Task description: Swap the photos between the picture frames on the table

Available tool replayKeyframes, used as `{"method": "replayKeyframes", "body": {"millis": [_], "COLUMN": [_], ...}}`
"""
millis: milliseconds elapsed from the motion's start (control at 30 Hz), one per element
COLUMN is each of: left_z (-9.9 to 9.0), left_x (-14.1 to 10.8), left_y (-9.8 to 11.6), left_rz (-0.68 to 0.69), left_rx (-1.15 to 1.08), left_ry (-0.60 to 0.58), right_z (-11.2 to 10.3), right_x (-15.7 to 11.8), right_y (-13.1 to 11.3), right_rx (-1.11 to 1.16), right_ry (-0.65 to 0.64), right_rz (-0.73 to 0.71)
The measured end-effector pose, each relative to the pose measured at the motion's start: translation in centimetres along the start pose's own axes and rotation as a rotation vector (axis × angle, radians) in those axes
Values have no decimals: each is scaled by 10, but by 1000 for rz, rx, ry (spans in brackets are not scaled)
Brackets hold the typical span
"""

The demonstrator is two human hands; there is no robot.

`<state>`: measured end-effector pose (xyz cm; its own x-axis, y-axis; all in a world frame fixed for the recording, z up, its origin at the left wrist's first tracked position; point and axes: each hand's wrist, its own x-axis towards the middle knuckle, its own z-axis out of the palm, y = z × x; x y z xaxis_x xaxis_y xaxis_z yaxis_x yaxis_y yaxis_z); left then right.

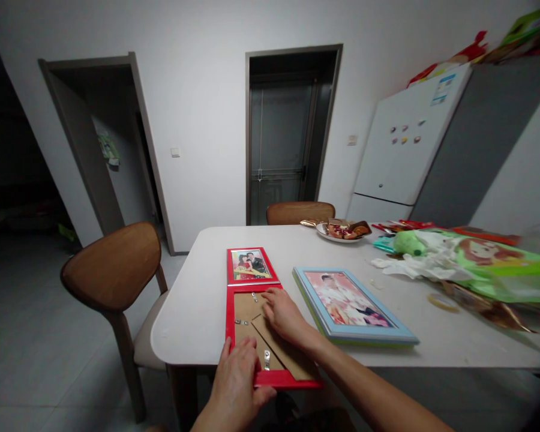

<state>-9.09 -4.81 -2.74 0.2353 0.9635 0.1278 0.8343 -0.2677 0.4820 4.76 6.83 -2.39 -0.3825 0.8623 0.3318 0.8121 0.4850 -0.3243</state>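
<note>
A red photo frame lies face down at the near table edge, its brown backing board showing. Small metal clips sit around the board, and a brown stand flap lies slantwise across it. My left hand grips the frame's near left corner, fingers over the border and thumb at the near edge. Over the frame's right side, my right hand is closed, fingertips bent down at the board's edge; what they pinch, if anything, is hidden. Just beyond is a smaller red frame with a couple's photo.
Light blue photo frames are stacked to the right. Farther back stands a plate of snacks. Green plastic packaging, crumpled tissue and a tape roll crowd the right side. A wooden chair stands left.
</note>
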Motion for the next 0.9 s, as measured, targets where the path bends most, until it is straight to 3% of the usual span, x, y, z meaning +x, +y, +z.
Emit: {"method": "replayKeyframes", "body": {"millis": [267, 500, 667, 900], "left_z": [3, 4, 6, 3], "left_x": [-1, -1, -3, -3], "left_y": [-1, -3, -3, 3], "left_rz": [11, 16, 23, 24], "left_rx": [15, -4, -21, -13], "left_ry": [8, 39, 78, 71], "right_z": [26, 20, 18, 20], "right_x": [27, 15, -1, 4], "right_y": [-5, -12, -26, -41], "right_rx": [-88, -76, 121, 79], "right_ry": [-42, -43, -88, -36], "right_rz": [128, 70, -113, -34]}}
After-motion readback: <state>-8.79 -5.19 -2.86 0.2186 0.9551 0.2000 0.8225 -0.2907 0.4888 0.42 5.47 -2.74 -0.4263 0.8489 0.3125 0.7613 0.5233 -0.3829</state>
